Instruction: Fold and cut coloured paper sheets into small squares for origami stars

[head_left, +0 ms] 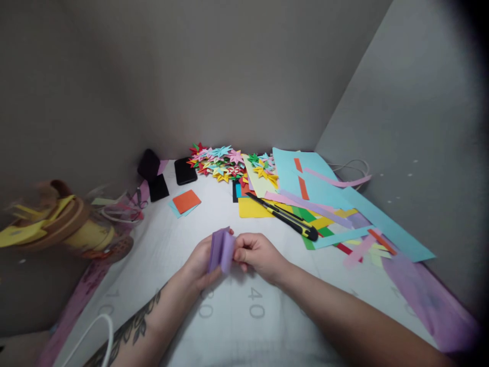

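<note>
"Head view: what room has the purple paper [217, 250]?"
"It's between both hands; white mat [214, 216] spreads ahead, the cutter [284, 216] lies apart, to the right."
"Pointing?"
"Long axis forward, top leaning right; folded, its right flap paler, blurred."
"Fingers?"
"Left hand's [202, 260] clamped around it, right hand's [254, 255] pinched on that flap."

Free white surface [164, 239] left of hands [262, 256]; cutter [292, 221], paper strips [346, 237] block right, folded stars [221, 163] beyond.
</note>
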Available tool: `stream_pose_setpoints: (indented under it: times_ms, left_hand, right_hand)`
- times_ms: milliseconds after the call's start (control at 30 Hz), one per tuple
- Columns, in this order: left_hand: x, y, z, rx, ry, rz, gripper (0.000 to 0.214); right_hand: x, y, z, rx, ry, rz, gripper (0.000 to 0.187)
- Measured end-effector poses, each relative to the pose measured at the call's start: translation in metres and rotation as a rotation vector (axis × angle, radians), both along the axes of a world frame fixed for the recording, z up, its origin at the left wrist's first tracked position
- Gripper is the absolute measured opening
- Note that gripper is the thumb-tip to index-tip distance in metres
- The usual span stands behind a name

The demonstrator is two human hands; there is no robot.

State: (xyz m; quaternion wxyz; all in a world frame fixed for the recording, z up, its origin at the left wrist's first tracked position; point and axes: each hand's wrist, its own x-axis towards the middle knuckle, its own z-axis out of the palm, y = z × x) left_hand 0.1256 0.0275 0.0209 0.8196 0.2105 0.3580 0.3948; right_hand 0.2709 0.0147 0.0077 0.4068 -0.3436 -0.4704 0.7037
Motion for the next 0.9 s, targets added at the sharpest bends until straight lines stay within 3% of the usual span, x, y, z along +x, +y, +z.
stream_pose_setpoints:
  times_ms: [133,233,300,367,533,633,767,900]
  left_hand:
    - [-0.008,0.003,0.0,0.105,0.037,0.07,0.028]
    - [-0.023,0.013,0.005,0.228,0.139,0.209,0.041]
    - [-0.038,0.026,0.009,0.327,0.31,0.356,0.044]
    - [-0.055,0.045,0.011,0.367,0.638,0.501,0.039]
    - [-0.083,0.097,0.009,0.326,0.952,0.724,0.02]
    - [-0.089,0.109,0.009,0.334,1.119,0.727,0.012]
    - [-0.088,0.096,0.018,0.505,1.294,0.713,0.018]
    - [-0.058,0.079,0.022,0.706,1.317,0.546,0.019]
  right_hand:
    - [0.006,0.0,0.002,0.075,-0.158,-0.01,0.033]
    - [0.025,0.003,0.006,0.383,-0.383,-0.144,0.025]
    - [0.044,0.008,0.009,0.607,-0.535,-0.275,0.021]
    - [0.064,0.015,0.009,0.705,-0.655,-0.374,0.021]
    - [0.096,0.034,-0.004,0.821,-0.904,-0.358,0.012]
    - [0.101,0.038,-0.008,0.828,-1.062,-0.318,0.015]
    - [0.101,0.035,0.0,0.783,-1.262,-0.315,0.02]
    - [0.106,0.035,0.007,0.653,-1.438,-0.35,0.033]
